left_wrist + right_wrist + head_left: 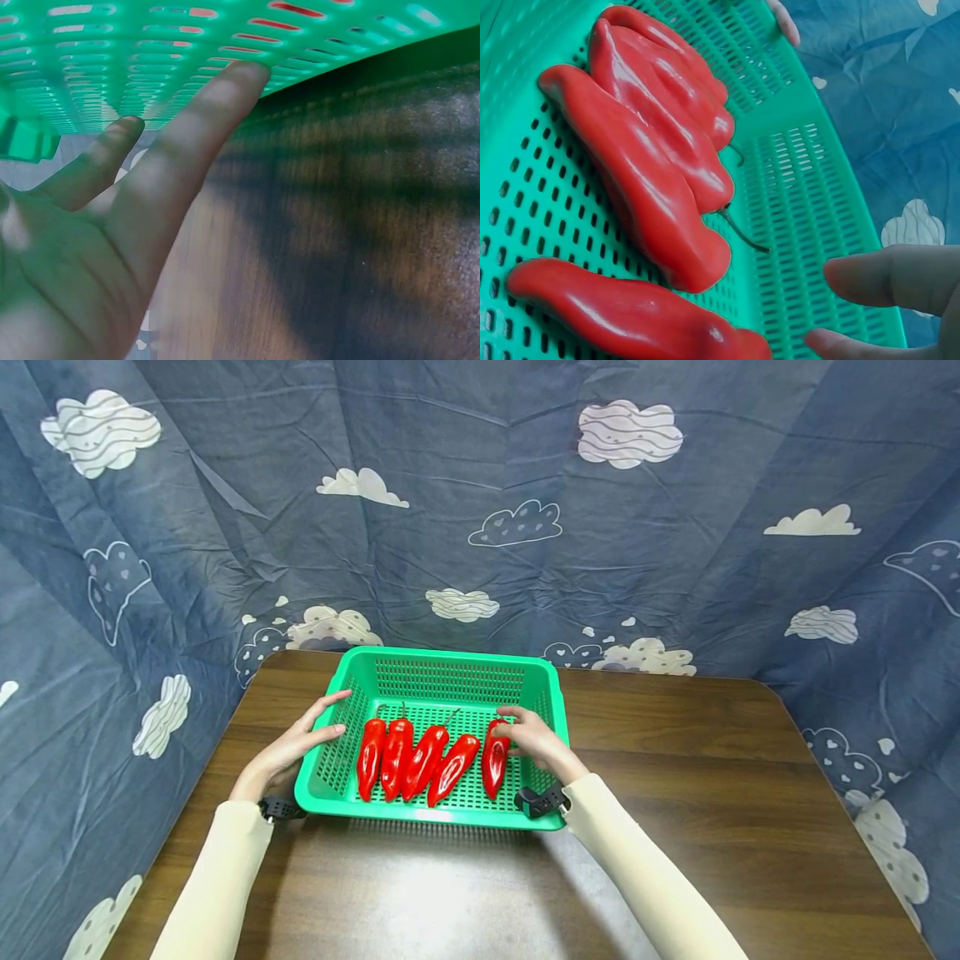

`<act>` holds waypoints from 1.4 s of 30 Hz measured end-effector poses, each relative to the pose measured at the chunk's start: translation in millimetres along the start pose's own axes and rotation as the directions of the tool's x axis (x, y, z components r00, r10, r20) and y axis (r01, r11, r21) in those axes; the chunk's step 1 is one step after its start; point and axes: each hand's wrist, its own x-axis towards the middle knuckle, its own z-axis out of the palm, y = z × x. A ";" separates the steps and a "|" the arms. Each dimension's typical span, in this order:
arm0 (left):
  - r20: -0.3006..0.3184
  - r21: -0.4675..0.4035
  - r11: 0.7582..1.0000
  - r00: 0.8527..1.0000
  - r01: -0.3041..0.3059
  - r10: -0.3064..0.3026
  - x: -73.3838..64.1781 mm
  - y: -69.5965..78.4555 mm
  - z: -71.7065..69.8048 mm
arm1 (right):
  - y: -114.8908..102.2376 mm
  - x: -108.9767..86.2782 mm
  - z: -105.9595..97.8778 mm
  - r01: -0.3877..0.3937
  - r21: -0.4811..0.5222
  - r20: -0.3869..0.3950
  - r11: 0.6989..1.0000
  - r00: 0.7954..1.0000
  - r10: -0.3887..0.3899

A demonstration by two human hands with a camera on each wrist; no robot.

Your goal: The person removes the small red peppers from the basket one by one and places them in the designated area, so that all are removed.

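Note:
A green slotted plastic basket point(442, 816) holds several glossy red peppers. Four of them form a row from its left side to the middle, and the rightmost pepper point(494, 770) lies apart. My left hand point(288, 750) is at the basket's left side with fingers extended and spread. In the left wrist view, thumb and finger lie along the basket's slotted outer wall point(90, 45). Over the right part of the basket is my right hand point(534, 739), its fingers apart above the stem end of the rightmost pepper. The right wrist view shows a gap between those fingertips point(847, 281) and the peppers.
Under the basket is a brown wooden table point(675, 793), which extends to the right and toward me. A blue cloud-printed curtain point(450, 460) hangs behind and at both sides. Dark bands with small devices point(540, 802) circle both wrists.

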 end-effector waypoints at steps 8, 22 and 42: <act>-0.008 0.023 1.000 1.000 -0.003 0.003 0.1 0.2 0.5 | -0.6 1.2 0.1 -0.007 -0.042 0.069 0.999 0.998 0.009; -0.010 0.031 0.999 1.000 -0.015 0.016 0.6 -3.1 0.3 | 2.4 6.5 4.1 -0.028 -0.107 0.137 0.994 0.990 0.043; -0.025 0.034 0.999 1.000 -0.017 0.018 1.2 -3.0 2.0 | 5.4 7.7 6.9 0.001 -0.257 0.139 0.966 0.990 0.036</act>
